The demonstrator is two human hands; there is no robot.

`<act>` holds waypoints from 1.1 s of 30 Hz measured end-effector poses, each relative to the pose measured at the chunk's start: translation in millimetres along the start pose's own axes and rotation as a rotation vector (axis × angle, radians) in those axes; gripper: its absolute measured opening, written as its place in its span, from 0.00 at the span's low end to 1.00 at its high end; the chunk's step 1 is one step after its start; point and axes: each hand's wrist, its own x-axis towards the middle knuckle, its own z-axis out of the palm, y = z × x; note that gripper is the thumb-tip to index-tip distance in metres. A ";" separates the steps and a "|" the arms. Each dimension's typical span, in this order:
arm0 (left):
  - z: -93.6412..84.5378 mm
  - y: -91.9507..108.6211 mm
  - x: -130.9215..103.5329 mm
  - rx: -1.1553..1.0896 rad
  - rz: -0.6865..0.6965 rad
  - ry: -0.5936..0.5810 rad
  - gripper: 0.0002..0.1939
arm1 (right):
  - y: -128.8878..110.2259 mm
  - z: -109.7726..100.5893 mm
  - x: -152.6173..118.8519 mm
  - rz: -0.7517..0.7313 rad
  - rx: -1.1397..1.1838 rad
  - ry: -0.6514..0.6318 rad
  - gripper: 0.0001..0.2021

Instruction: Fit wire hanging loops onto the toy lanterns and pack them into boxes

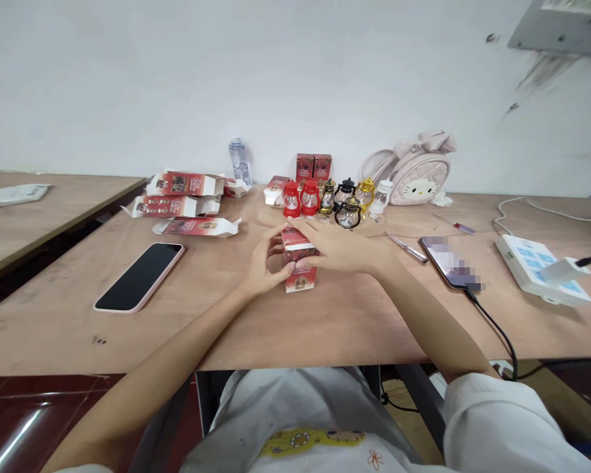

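A red printed carton (300, 279) stands upright on the table in front of me. My left hand (268, 263) is wrapped round its left side, thumb on the front face. My right hand (337, 246) lies over the top and right side, with its thumb on the front and its fingers across the lid area. Whether anything is inside the carton cannot be seen. Just behind my hands stand several small lanterns: red ones (291, 199), a black one (345, 194), a gold one (365, 192), a white one (382, 196) and a black-and-gold one (349, 213).
Flattened or open red cartons (182, 205) lie back left, near a water bottle (240, 161). Two closed cartons (314, 169) stand behind the lanterns. A pink bag (418, 174), a screwdriver (408, 248), phones (140, 277) and a power strip (536, 266) with cables are around.
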 end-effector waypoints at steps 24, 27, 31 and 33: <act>-0.6 -2.1 -1.3 -0.004 -0.015 -0.041 0.32 | 31.6 -33.5 -11.9 -0.148 0.224 -0.161 0.30; -0.7 -1.0 -1.1 -0.001 -0.030 -0.040 0.32 | 31.6 -39.1 -14.2 -0.130 0.215 -0.074 0.28; -0.8 0.8 -0.9 0.002 -0.047 -0.045 0.32 | 30.3 -37.4 -13.5 -0.147 0.184 0.056 0.27; -0.9 1.0 -0.9 -0.001 -0.044 -0.044 0.32 | 29.2 -34.9 -12.2 -0.164 0.162 0.094 0.27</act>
